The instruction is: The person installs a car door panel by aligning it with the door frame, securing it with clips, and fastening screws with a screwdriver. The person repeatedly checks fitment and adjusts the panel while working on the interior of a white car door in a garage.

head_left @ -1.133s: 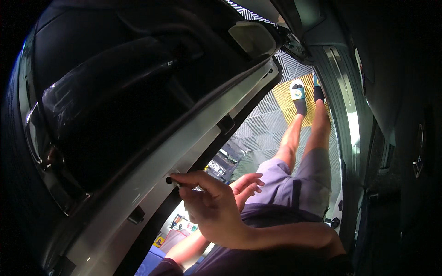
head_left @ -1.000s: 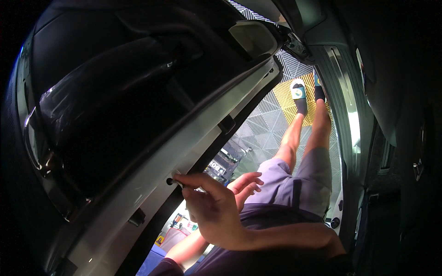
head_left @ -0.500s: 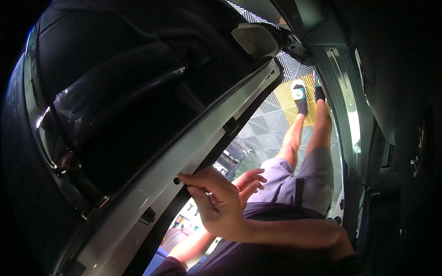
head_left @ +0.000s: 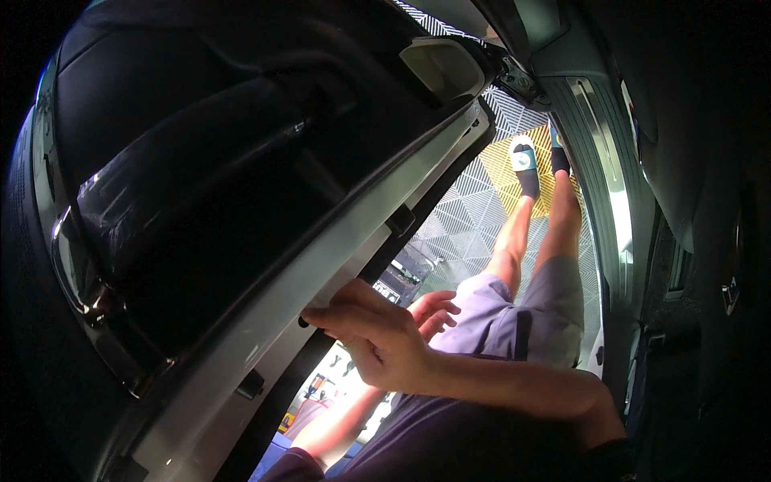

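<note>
My right hand (head_left: 377, 325) reaches across from the right to the pale inner edge (head_left: 277, 309) of an open car door. Its fingers are pinched together right at a small dark round hole (head_left: 303, 322) in that edge. What the fingertips hold, if anything, is too small to make out. Partly hidden behind it is my left hand (head_left: 438, 312), lower down past the door edge. The left fingers that show are spread and slightly curled, with nothing visible in them.
The dark door panel (head_left: 225, 201) with its glossy armrest fills the left. Black clips (head_left: 250, 384) sit along the door edge. A sill (head_left: 614, 193) borders the right. Below are my legs, a grey and yellow tiled floor (head_left: 458, 217) and several tools at the lower left.
My right hand has turned and its fingers press closer against the door edge beside the hole. The left hand stays nearly where it was. The view has shifted slightly.
</note>
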`<state>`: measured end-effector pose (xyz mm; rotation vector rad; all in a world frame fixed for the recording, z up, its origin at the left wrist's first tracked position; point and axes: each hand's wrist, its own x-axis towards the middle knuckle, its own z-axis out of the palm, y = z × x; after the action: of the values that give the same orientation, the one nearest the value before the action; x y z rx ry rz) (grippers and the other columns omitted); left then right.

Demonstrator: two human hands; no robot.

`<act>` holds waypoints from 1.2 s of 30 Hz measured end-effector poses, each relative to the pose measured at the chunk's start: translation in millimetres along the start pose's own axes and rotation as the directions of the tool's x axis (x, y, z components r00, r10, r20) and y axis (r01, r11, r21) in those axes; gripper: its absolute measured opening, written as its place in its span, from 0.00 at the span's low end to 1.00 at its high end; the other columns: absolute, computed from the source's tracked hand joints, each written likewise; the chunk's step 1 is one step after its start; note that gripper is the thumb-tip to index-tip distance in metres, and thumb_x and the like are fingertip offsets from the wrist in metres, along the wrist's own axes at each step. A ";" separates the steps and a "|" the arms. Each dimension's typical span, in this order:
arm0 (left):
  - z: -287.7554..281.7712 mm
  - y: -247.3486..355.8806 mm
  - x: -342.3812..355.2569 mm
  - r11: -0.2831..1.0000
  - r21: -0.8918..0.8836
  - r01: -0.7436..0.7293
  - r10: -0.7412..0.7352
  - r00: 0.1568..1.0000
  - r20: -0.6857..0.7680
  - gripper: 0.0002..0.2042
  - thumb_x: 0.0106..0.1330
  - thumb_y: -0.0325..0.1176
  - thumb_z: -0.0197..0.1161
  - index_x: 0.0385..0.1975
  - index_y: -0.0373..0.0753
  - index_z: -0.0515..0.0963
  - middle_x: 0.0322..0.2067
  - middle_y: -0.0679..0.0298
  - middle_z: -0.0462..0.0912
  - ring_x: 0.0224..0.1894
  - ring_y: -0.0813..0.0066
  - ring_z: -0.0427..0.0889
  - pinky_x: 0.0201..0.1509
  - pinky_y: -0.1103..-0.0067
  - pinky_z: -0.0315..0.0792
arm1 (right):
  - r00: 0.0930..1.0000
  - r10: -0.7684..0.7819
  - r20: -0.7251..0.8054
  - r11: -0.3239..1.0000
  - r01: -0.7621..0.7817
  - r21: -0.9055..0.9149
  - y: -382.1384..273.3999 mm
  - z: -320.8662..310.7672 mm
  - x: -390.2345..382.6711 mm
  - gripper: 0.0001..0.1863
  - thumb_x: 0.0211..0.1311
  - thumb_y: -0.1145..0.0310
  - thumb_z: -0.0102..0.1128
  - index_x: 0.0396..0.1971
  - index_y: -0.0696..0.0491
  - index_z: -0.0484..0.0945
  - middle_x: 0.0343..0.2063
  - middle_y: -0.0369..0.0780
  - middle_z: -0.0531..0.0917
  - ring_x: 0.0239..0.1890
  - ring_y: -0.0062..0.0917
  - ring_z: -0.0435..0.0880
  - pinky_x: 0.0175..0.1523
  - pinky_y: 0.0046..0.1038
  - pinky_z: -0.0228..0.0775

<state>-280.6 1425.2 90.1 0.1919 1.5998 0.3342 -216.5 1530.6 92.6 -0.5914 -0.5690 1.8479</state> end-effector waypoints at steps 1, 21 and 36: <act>0.1 0.0 -0.2 1.000 0.011 -0.010 0.010 1.000 -0.017 0.21 0.81 0.40 0.61 0.67 0.36 0.73 0.53 0.61 0.84 0.52 0.74 0.82 0.61 0.75 0.73 | 0.999 0.041 -0.022 0.999 -0.040 0.023 -4.2 1.8 -1.6 0.20 0.69 0.87 0.58 0.57 0.55 0.81 0.46 0.47 0.80 0.44 0.36 0.86 0.42 0.27 0.79; -4.2 0.8 5.8 1.000 -0.029 0.005 -0.006 0.998 -0.057 0.20 0.82 0.34 0.58 0.69 0.36 0.72 0.52 0.61 0.84 0.50 0.75 0.82 0.59 0.76 0.74 | 0.833 0.517 -0.199 0.838 -0.445 0.315 -52.2 37.7 -6.9 0.17 0.72 0.85 0.60 0.57 0.57 0.78 0.41 0.44 0.82 0.38 0.22 0.84 0.40 0.22 0.76; -13.3 -0.1 3.2 0.999 -0.028 -0.022 0.019 0.995 -0.095 0.20 0.82 0.33 0.56 0.69 0.37 0.72 0.53 0.59 0.85 0.50 0.74 0.83 0.57 0.75 0.74 | 0.945 0.274 -0.178 0.960 -0.257 0.115 -33.6 33.0 -13.0 0.17 0.75 0.82 0.58 0.61 0.59 0.78 0.29 0.36 0.82 0.23 0.12 0.72 0.30 0.16 0.64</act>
<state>-294.1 1424.9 87.5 0.1728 1.6870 0.3870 -209.8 1525.6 140.8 -0.8083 -0.2848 2.0280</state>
